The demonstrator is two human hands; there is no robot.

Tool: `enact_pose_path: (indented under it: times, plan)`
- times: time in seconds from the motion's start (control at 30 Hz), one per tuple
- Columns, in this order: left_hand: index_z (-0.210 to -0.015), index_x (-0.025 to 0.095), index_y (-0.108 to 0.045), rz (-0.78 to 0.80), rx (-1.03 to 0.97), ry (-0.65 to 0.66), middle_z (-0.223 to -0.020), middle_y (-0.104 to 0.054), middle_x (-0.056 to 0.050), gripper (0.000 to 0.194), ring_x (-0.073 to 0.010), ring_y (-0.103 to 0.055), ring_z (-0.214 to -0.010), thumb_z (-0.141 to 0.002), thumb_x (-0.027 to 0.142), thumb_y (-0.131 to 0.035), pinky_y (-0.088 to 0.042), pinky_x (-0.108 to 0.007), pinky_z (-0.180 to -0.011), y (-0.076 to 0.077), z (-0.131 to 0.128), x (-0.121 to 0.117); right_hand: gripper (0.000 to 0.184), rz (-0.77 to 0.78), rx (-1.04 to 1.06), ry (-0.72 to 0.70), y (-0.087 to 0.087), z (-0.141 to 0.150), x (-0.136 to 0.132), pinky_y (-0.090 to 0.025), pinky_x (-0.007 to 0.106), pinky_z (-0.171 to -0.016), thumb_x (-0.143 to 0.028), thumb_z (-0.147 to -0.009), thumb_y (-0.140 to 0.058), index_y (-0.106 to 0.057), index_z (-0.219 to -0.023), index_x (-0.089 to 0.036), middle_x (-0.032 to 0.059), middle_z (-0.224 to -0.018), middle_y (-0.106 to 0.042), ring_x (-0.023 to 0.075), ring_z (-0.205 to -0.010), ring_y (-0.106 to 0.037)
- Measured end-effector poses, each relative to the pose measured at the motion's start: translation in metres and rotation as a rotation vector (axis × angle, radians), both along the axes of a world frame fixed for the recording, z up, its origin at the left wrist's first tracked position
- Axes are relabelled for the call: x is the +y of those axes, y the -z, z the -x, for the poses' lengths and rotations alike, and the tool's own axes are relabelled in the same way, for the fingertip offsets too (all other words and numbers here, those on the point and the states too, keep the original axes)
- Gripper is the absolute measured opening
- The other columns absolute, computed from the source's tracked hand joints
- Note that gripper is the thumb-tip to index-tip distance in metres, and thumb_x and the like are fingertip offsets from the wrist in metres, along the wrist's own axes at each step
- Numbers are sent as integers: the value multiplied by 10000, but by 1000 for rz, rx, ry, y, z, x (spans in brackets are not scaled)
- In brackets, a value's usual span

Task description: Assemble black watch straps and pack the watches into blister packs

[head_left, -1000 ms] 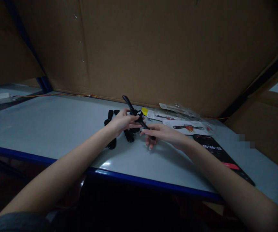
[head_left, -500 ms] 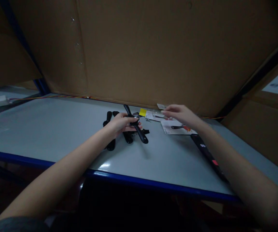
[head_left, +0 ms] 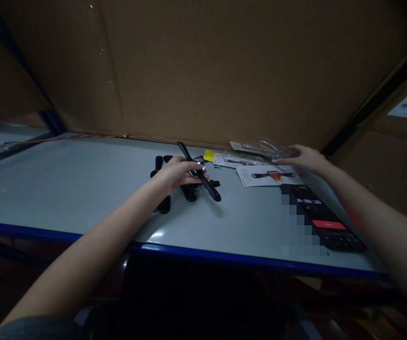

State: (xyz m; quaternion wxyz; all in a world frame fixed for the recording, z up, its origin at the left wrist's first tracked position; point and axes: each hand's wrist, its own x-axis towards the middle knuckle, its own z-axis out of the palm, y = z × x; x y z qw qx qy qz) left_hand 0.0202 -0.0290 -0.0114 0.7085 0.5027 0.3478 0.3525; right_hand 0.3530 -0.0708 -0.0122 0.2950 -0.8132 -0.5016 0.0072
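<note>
Left hand (head_left: 178, 174), fingers curled around black handled tool (head_left: 208, 187), right hand (head_left: 308, 159), fingers straight and together, at clear plastic bag (head_left: 260, 148)

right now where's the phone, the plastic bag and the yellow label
phone (head_left: 327, 212), head view, on its dark screen just above the red button
plastic bag (head_left: 265, 148), head view, on the crumpled clear middle
yellow label (head_left: 208, 155), head view, on the centre of the label

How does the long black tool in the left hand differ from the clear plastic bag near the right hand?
The long black tool is rigid; the clear plastic bag is crumpled and see-through. The left hand grips the tool; the bag lies on the table by the right hand.
</note>
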Motion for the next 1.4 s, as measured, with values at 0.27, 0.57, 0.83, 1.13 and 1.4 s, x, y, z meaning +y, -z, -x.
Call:
enact_pose_path:
  times: [0.27,0.57,0.83,1.13,1.4]
  plan:
    - [-1087,48,-454,20,21,44,-837,-663,-167,409,-231,-676,-724,-726,131,-626,-527,-358,-722,-1,2,0,790,-62,77,-31,-39,26,0,-380,314,-608,-494,-636,-689,-445,-1218,-19,249,-1095,-537,228,-884,-537]
    - [-1053,74,-491,134,-64,208,-822,-656,-170,452,-243,-667,-724,-779,430,-543,-517,-378,-704,-3,1,-5,656,221,334,-663,-20,135,-16,-367,239,-393,-578,-742,-550,-433,-1247,-177,24,-703,-554,106,-472,-468]
    - [-949,49,-576,55,-20,184,-713,-664,-112,190,-145,-642,-584,-781,137,-582,-528,-311,-706,-1,-1,-7,597,315,633,-802,-3,162,-26,-507,293,-543,-475,-778,-571,-414,-1300,-230,51,-832,-595,149,-643,-575]
    - [-890,61,-592,60,-112,141,-785,-675,-136,141,-178,-665,-677,-842,174,-523,-533,-359,-743,-1,-1,-7,528,249,922,-769,1,146,-22,-529,274,-573,-418,-698,-676,-524,-1152,-196,63,-862,-624,130,-636,-590]
    - [-1027,92,-578,29,-70,232,-830,-687,-135,365,-218,-675,-729,-785,364,-606,-523,-367,-741,1,3,-3,530,187,876,-691,3,153,-22,-491,267,-502,-441,-749,-615,-488,-1210,-212,38,-761,-607,124,-562,-566]
